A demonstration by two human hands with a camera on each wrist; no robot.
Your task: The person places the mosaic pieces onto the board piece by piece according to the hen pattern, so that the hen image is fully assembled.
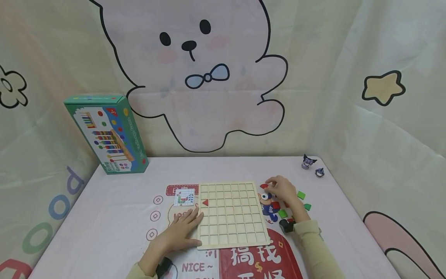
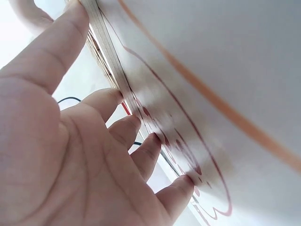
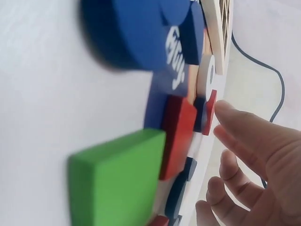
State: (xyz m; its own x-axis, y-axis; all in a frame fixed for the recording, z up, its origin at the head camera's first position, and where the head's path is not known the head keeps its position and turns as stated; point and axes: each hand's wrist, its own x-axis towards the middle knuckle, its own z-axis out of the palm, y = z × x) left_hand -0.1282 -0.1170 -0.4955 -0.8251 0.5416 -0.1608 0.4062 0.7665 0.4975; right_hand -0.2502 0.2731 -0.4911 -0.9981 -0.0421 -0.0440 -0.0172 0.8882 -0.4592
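A pale wooden grid board (image 1: 230,217) lies flat in the middle of the table, with one red triangle piece (image 1: 205,202) in a left-column cell. My left hand (image 1: 191,221) lies flat on the mat, its straight fingertips (image 2: 115,96) against the board's left edge (image 2: 106,52). My right hand (image 1: 277,186) hovers just right of the board over loose pieces, fingers loosely bent, the thumb tip (image 3: 225,110) at a thin red piece (image 3: 210,110) (image 1: 263,186). A red block (image 3: 178,136) and a green block (image 3: 117,179) lie close by.
A small pattern card (image 1: 184,197) lies left of the board. Green pieces (image 1: 301,195) and a red piece (image 1: 275,205) are scattered at the right. A green game box (image 1: 108,133) leans at the back left. Two small figurines (image 1: 307,162) stand back right.
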